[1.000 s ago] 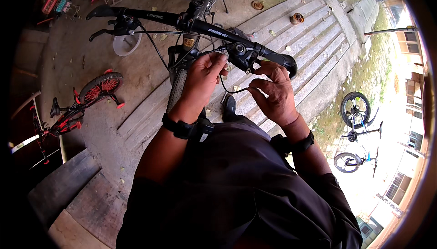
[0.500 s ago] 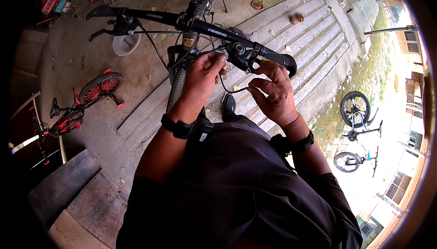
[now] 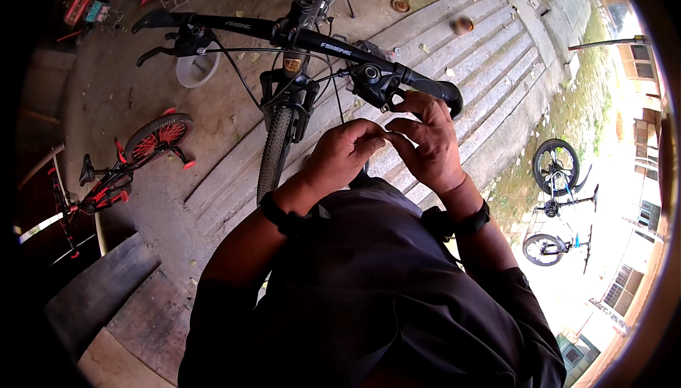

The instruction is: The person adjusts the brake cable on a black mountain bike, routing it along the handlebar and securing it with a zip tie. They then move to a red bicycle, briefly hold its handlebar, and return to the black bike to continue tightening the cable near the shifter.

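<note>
A black bicycle handlebar (image 3: 355,52) crosses in front of me, with a brake lever and shifter unit (image 3: 372,83) near its right grip (image 3: 440,90). A thin black cable (image 3: 338,101) runs down from beside that unit to my left hand (image 3: 340,154), whose fingers are pinched together. Just below the unit, my right hand (image 3: 431,148) is closed too, its thumb and forefinger meeting the left fingertips at the cable's end. The end itself is hidden between the fingers. My other right fingers curl up by the brake lever under the grip.
Below the handlebar is the knobby front tyre (image 3: 275,150). A red-and-black bicycle (image 3: 106,179) lies at the left, near a whitish tub (image 3: 196,69). Long stone steps (image 3: 454,62) cross behind. Another bicycle (image 3: 557,207) is at the right, in bright light.
My left hand has moved down and right from near the shifter unit to meet my right fingertips. The loop of cable between the hands no longer shows. My right hand has hardly moved.
</note>
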Motion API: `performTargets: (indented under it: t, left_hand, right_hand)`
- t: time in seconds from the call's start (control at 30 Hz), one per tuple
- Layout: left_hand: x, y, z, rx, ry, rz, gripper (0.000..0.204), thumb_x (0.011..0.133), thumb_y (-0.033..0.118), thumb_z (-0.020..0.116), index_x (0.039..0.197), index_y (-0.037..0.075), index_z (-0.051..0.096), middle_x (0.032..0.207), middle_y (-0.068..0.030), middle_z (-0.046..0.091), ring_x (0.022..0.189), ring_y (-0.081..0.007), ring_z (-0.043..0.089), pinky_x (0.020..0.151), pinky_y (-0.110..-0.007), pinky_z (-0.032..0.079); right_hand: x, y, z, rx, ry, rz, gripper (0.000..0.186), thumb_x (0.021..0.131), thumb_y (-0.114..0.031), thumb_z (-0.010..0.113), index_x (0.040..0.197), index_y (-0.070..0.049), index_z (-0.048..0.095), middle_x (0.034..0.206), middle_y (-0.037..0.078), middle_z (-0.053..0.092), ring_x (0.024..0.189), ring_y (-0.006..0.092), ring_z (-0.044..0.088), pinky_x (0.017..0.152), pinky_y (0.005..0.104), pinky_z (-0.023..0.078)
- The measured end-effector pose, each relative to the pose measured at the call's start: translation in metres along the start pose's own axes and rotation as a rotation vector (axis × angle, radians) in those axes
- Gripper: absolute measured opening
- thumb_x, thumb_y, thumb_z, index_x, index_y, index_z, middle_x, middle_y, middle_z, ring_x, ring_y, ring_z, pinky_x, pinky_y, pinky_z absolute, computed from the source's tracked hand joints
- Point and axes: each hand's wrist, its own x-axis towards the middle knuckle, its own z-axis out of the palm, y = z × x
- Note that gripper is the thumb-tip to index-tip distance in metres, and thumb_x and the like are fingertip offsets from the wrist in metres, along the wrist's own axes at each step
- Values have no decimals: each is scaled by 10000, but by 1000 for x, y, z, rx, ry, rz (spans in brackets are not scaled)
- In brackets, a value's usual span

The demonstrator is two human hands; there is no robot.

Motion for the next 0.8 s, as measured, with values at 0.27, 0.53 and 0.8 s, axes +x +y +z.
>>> performTargets:
  t: [0.27, 0.53, 0.8]
  left_hand:
    - [-1, 11, 0, 110, 25, 105, 120, 990, 137, 617, 1039, 30, 638, 833, -113, 692, 747, -232, 684, 660, -336, 525]
    - [-3, 14, -1, 271, 114, 194, 112, 990, 153, 600, 1001, 45, 626, 751, -126, 641, 664, -267, 640, 600, -366, 497]
    - [-1, -8, 4, 57, 159, 21, 132, 1013, 138, 559, 1013, 23, 624, 691, -10, 574, 618, -68, 543, 574, -247, 441]
  right_hand:
    - [1, 2, -6, 38, 1, 18, 272, 683, -86, 842, 925, -109, 722, 1063, 65, 650, 1090, 310, 607, 921, 438, 493]
    - [-1, 2, -5, 19, -31, 19, 256, 691, -67, 825, 922, -104, 723, 1073, 77, 642, 1074, 313, 612, 902, 434, 499]
    - [-3, 6, -1, 84, 24, 122, 350, 693, -12, 816, 1017, -84, 704, 1067, 107, 631, 998, 304, 632, 825, 394, 533]
